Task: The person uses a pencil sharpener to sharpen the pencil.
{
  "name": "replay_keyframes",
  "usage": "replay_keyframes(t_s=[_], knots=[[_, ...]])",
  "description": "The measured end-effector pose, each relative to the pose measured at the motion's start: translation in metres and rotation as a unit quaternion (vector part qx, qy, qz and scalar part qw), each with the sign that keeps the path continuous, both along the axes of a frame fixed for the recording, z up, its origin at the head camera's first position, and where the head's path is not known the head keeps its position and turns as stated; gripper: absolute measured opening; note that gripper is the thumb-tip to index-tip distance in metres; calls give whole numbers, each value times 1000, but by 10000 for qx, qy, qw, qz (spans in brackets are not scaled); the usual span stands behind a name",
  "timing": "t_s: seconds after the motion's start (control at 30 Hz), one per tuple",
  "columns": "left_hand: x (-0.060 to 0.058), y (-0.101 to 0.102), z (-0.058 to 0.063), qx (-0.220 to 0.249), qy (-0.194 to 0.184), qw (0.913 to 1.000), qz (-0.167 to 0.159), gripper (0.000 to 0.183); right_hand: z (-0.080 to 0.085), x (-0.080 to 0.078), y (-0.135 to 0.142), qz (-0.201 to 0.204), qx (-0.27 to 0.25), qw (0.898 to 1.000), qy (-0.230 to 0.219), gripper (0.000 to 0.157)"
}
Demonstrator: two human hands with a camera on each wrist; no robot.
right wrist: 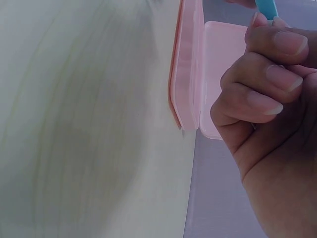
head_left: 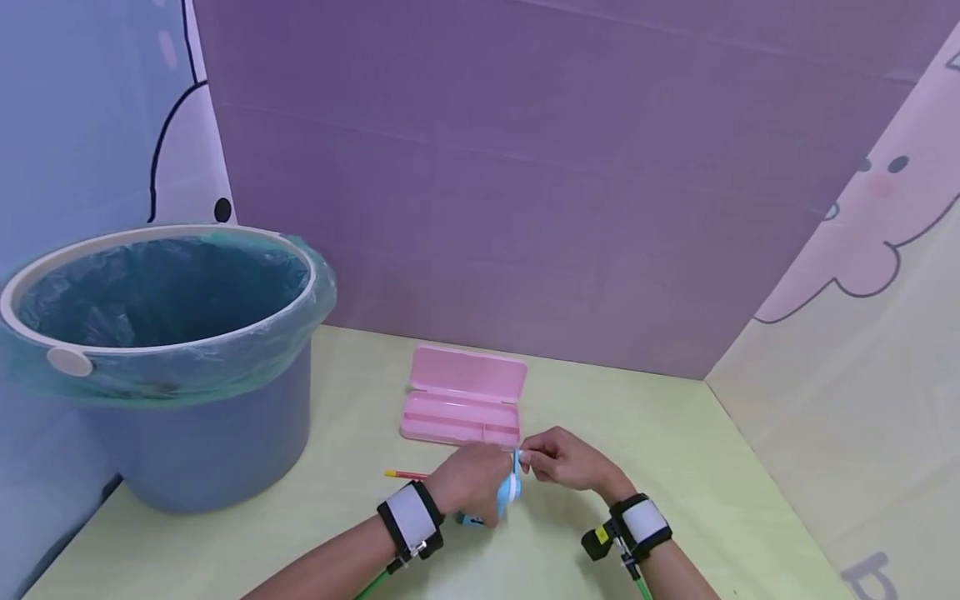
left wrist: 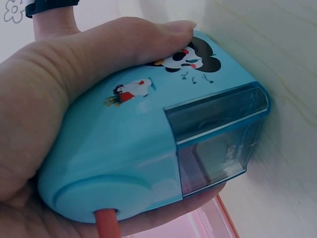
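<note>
In the left wrist view my left hand grips a light blue crank pencil sharpener, thumb over its cartoon-printed side. A see-through shavings drawer is at one end of it. A red pencil sticks into the opposite end; in the head view its yellow tip points left. My right hand is at the sharpener's far side, thumb and forefinger pinching the end of the blue crank handle. The other right fingers curl in toward the palm in the right wrist view.
An open pink pencil case lies just beyond the hands, its lid folded back. A large blue bin with a green plastic liner stands at the left. A purple wall backs the pale yellow table.
</note>
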State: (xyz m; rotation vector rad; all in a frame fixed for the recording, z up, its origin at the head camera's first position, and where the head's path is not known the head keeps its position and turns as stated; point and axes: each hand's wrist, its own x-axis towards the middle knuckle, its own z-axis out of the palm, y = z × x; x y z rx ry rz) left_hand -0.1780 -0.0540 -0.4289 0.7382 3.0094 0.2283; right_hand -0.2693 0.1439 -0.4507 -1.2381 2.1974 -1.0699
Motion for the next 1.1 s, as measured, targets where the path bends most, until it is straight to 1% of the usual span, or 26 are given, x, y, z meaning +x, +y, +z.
replay_keyframes(t_s=[0.13, 0.33, 0.57, 0.7, 0.9, 1.1], knots=[[0, 0, 1, 58, -128, 9999, 21, 49, -3, -2, 0, 19, -11, 10000, -1, 27], [0, 0, 0, 168, -161, 9997, 36, 52, -5, -1, -1, 57, -108, 9999, -73, 25], [0, 0, 0, 185, -133, 9997, 5, 55, -4, 1, -3, -51, 43, 9999, -88, 23], [0, -1, 0, 217, -160, 9996, 22, 55, -5, 0, -4, -32, 162, 9998, -67, 22], [0, -1, -1, 184, -156, 9997, 50, 48, -12, -2, -5, 117, 273, 9995, 138, 23], [-1, 1, -2, 6, -33, 10000, 20, 45, -11, 0, -6, 197, 478, 9978, 412, 25]])
